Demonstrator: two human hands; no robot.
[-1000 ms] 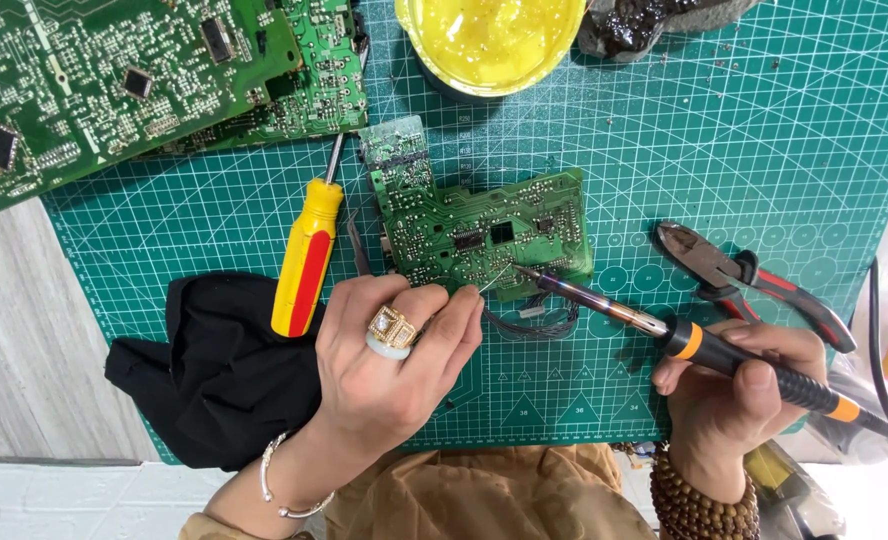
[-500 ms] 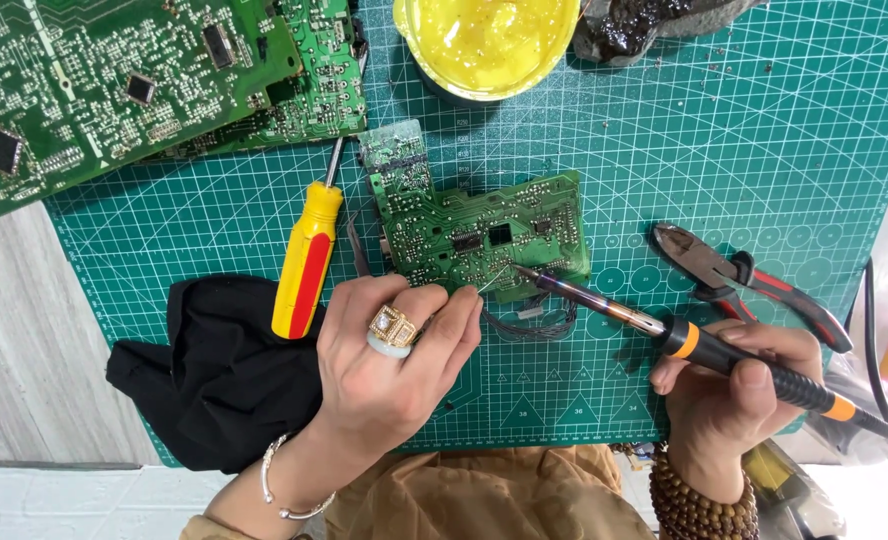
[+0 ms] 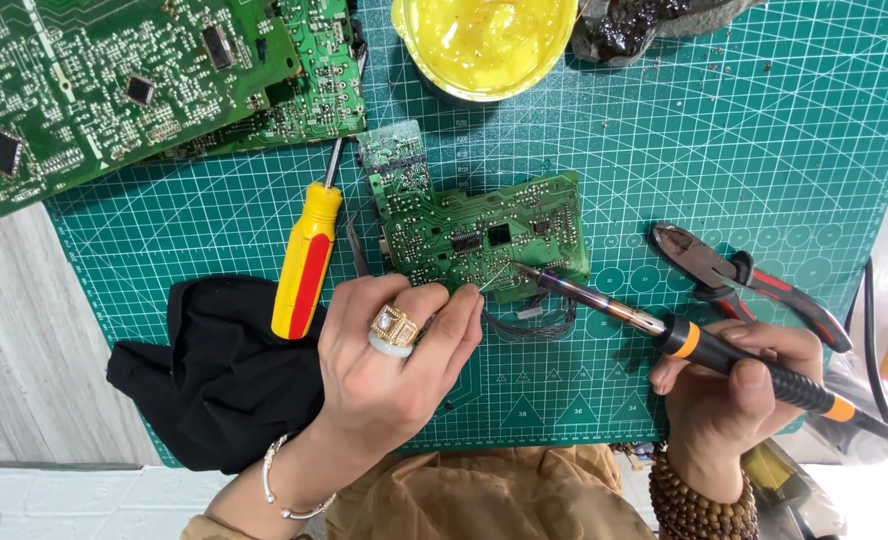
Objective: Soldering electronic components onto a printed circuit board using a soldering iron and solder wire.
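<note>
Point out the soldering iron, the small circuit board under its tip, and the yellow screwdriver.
soldering iron (image 3: 734, 358), head view, on its black and orange handle.
small circuit board (image 3: 484, 232), head view, on its green middle.
yellow screwdriver (image 3: 307, 262), head view, on its yellow and red handle.

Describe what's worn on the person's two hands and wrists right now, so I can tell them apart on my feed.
Both hands are bare, with no gloves and no sleeves at the wrists. The left hand wears a large gold ring with a pale square stone and a thin silver bracelet at the wrist. The right hand has no ring visible; its wrist carries a bracelet of brown wooden beads in stacked rows.
</note>
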